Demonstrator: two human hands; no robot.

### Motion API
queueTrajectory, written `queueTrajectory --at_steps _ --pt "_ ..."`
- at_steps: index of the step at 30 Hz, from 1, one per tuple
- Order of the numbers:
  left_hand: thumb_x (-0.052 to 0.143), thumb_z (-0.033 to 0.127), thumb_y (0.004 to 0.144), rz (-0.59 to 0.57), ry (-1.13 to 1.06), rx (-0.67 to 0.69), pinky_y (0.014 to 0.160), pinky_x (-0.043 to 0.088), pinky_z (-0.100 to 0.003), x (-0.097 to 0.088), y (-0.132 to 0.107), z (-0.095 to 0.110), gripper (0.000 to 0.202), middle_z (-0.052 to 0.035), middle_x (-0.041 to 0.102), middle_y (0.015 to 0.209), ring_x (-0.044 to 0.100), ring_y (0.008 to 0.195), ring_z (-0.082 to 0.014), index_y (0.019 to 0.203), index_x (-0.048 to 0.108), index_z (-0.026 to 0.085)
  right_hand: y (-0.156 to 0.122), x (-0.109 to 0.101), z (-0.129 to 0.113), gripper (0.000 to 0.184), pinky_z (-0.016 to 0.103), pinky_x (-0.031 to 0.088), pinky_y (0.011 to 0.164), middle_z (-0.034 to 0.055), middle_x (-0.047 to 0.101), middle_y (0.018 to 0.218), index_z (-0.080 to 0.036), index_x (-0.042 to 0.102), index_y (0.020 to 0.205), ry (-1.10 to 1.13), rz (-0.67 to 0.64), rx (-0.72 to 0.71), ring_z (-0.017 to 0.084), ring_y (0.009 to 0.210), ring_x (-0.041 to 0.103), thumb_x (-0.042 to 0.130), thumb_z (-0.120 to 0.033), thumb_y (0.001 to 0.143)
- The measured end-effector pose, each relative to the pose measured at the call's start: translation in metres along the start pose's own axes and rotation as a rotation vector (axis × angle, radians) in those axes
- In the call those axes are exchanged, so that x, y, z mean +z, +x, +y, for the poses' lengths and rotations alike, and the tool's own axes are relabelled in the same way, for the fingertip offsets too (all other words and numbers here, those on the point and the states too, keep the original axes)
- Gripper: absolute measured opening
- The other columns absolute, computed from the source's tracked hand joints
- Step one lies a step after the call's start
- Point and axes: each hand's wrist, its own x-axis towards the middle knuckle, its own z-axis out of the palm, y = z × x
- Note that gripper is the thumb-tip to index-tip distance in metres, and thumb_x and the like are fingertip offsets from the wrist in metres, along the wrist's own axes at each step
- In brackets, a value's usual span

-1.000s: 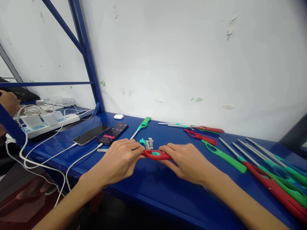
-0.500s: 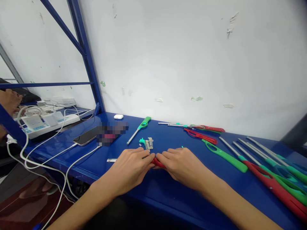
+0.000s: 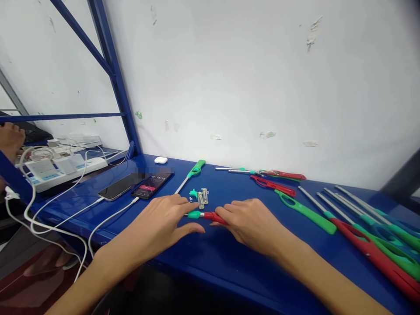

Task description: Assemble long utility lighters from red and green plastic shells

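A red long-nosed lighter (image 3: 210, 216) with a green collar lies on the blue shelf (image 3: 210, 258) in front of me. My right hand (image 3: 251, 223) is closed over its red handle. My left hand (image 3: 164, 221) lies over the metal tube end, fingers stretched toward the green collar and thumb apart. Just behind the hands sit small loose parts (image 3: 201, 195), green and clear plastic.
Several red and green lighters (image 3: 367, 227) lie to the right, a green one (image 3: 193, 172) and red ones (image 3: 275, 179) behind. Two phones (image 3: 136, 186) with charging cables, an earbud case (image 3: 160, 160) and a power strip (image 3: 62, 168) are at left. Another person's hand (image 3: 9, 138) shows far left.
My hands had come together over the lighter's middle; now they have drawn apart and the green collar and red handle show between them. My left hand has opened.
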Motion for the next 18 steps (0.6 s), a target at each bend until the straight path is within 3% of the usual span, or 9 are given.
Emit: queueTrajectory --at_steps 6,14,18 --pt "0.055 0.029 0.104 -0.027 -0.138 0.027 0.08 0.05 -0.032 0.003 -0.004 0.002 0.023 -0.003 0.072 0.104 0.069 0.094 -0.0212 0.122 0.068 0.027 0.001 -0.002 -0.001 0.013 0.034 0.014 0.051 0.0012 0.071 0.077 -0.019 0.061 0.093 -0.005 -0.041 0.008 0.018 0.07 0.068 0.054 -0.023 0.103" --pt "0.051 0.027 0.105 0.066 -0.198 0.094 0.076 0.047 -0.031 0.018 0.005 0.013 0.017 -0.0037 0.069 0.098 0.064 0.089 -0.0207 0.112 0.065 0.021 0.001 0.001 -0.003 0.011 0.034 0.022 0.051 0.0018 0.071 0.081 -0.019 0.058 0.091 -0.072 -0.024 -0.024 0.021 0.071 0.069 0.06 -0.008 0.093" --pt "0.05 0.028 0.106 0.021 -0.131 0.057 0.071 0.044 -0.033 0.02 0.005 0.015 0.021 -0.004 0.069 0.09 0.063 0.084 -0.0218 0.097 0.066 0.019 -0.001 0.003 -0.003 0.016 0.033 0.028 0.05 0.0017 0.068 0.082 -0.019 0.054 0.093 -0.12 -0.021 -0.062 0.02 0.07 0.068 0.056 -0.003 0.091"
